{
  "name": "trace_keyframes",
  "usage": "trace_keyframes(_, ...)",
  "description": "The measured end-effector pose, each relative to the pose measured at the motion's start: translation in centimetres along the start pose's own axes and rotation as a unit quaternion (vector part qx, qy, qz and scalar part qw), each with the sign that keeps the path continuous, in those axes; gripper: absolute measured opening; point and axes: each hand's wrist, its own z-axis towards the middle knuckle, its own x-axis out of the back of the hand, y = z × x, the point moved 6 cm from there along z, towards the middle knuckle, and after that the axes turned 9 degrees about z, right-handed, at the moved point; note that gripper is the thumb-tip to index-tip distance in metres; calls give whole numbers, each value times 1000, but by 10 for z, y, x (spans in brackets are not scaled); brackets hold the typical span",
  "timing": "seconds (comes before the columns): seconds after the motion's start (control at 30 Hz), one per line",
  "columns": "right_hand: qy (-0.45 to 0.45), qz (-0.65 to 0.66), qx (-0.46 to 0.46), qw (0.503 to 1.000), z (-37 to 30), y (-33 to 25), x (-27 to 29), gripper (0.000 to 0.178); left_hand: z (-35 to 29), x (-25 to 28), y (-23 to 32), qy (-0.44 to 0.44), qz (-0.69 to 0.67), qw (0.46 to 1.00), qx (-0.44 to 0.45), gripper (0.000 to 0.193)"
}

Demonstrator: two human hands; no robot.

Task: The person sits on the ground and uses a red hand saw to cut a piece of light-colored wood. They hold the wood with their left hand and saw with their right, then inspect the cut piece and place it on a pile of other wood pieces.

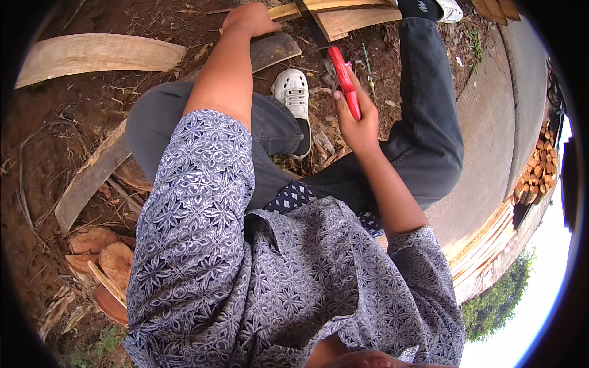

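My right hand [360, 119] is closed round the red handle of a hand saw [345, 83]. Its dark blade runs up and to the left, lying across a light strip of wood [334, 7] at the far edge of the view. Further left, my left hand [248, 19] grips the same strip, its thumb toward the blade and its other fingers mostly hidden. A broader pale board [356, 21] lies against the strip, just right of the blade. Below my left hand, a weathered grey plank [273, 52] rests on the ground.
A curved pale board [98, 58] lies on the soil at left. Another plank [92, 175] slants beside my left knee, near several cut log rounds [115, 264]. My white shoe [290, 92] stands close to the saw. Stacked wood [537, 168] is at far right.
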Motion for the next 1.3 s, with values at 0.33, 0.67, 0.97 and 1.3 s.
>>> trace_keyframes(0.33,28,49,35,998,47,-34,-16,48,5,-16,-1,8,5,1000,-1,56)
trace_keyframes(0.67,37,35,101,994,91,10,-53,53,13,-37,-2,-1,25,1000,-3,55)
trace_keyframes(0.97,0,69,27,997,63,57,-46,63,16,-27,6,-21,24,999,-8,48)
trace_keyframes(1.3,-25,32,-40,998,30,37,-15,57,37,-48,-1,-4,69,996,-57,54)
